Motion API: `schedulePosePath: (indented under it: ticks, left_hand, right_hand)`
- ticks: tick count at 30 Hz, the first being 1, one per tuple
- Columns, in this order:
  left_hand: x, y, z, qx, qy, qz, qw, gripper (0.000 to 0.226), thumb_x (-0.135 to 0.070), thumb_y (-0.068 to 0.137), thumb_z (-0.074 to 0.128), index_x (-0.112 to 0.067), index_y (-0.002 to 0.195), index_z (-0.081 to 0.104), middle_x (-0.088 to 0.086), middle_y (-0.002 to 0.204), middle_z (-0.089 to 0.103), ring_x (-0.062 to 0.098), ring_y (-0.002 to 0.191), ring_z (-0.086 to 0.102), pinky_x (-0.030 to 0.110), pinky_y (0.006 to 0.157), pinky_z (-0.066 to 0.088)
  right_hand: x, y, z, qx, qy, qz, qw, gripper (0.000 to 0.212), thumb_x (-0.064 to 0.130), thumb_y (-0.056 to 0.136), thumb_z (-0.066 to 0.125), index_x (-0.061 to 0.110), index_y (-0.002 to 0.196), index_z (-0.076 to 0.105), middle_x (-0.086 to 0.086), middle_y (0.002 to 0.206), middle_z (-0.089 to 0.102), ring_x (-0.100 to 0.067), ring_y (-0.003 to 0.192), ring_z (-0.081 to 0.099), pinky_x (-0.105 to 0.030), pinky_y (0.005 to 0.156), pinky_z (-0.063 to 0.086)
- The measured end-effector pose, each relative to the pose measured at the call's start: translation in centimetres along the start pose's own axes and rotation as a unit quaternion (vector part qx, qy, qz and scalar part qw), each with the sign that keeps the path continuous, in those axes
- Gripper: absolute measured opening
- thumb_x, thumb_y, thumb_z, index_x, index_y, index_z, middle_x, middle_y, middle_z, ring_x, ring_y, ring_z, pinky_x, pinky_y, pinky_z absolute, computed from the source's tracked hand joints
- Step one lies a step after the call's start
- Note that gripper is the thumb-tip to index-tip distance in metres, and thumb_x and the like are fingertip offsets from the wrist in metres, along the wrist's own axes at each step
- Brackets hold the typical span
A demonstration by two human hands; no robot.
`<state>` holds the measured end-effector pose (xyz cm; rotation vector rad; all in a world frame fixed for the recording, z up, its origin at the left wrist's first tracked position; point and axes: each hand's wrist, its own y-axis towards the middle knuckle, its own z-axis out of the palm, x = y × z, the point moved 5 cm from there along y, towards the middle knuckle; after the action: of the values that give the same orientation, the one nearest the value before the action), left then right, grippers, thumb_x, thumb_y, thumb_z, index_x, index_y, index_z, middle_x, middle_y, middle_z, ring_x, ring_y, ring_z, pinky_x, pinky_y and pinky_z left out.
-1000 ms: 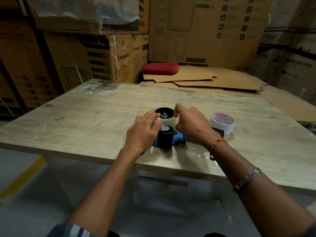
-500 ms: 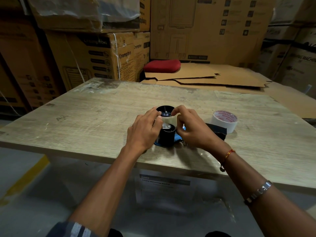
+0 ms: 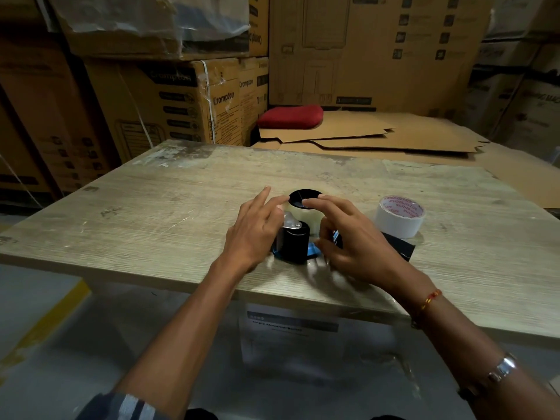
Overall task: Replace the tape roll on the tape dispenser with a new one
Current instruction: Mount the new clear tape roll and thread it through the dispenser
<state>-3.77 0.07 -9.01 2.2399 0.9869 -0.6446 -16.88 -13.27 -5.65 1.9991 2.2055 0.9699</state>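
I have the tape dispenser (image 3: pixel 295 242) lying mid-table (image 3: pixel 151 213), left hand (image 3: pixel 254 234) loosely spread against it, right hand (image 3: pixel 351 237) fingers apart over the clear roll (image 3: pixel 306 215). The new roll (image 3: pixel 399 216) waits just right. Risk: 1 careless tug slides the unpinned dispenser

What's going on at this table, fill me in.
A person is working on a tape dispenser that lies on a worn wooden table. A clear tape roll sits on its black hub. The left hand rests against the dispenser's near side, fingers spread; the right hand reaches over the hub with a fingertip on its rim. Neither hand is closed around anything. A white tape roll stands apart on the table, right of the hands, untouched.
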Motion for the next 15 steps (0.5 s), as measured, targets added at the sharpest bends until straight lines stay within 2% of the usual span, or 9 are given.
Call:
schedulePosePath:
  ticks: [5,10,13,15]
  left_hand:
    - [-0.11,-0.08,0.02,0.005,-0.009,-0.008,1.0,0.058,-0.056,0.093,0.014,-0.047,0.144,0.041,-0.015,0.165,0.016,0.014,0.149,0.017,0.049,0.105,0.029]
    - [-0.01,-0.06,0.04,0.003,-0.012,-0.012,1.0,0.06,-0.057,0.092,0.012,-0.047,0.146,0.039,-0.014,0.165,0.017,0.016,0.149,0.018,0.05,0.107,0.028]
    - [0.26,-0.01,0.14,0.004,-0.016,-0.015,1.0,0.058,-0.058,0.094,0.014,-0.048,0.148,0.034,-0.013,0.165,0.018,0.017,0.148,0.019,0.051,0.109,0.028]
    - [0.27,0.06,-0.16,-0.024,-0.03,-0.003,0.999,0.055,-0.057,0.096,0.023,-0.044,0.149,0.031,-0.008,0.162,0.025,0.019,0.144,0.028,0.048,0.106,0.033]
  right_hand:
    - [0.08,0.11,0.17,-0.004,0.046,0.018,0.999,0.068,0.02,0.09,0.065,0.036,0.148,0.035,0.02,0.077,0.061,-0.002,0.115,0.047,-0.054,0.1,0.043]
    - [-0.46,0.16,0.18,0.046,0.079,0.03,0.995,0.069,0.024,0.089,0.066,0.042,0.147,0.033,0.031,0.079,0.064,0.01,0.097,0.046,-0.068,0.104,0.038]
    - [-0.33,0.4,0.46,0.051,0.054,0.037,0.997,0.069,0.028,0.09,0.069,0.04,0.148,0.034,0.03,0.076,0.065,0.003,0.104,0.047,-0.066,0.107,0.036]
    - [-0.07,0.45,0.54,0.039,0.04,0.041,0.998,0.069,0.031,0.09,0.07,0.04,0.148,0.035,0.029,0.074,0.064,-0.002,0.11,0.049,-0.064,0.108,0.034]
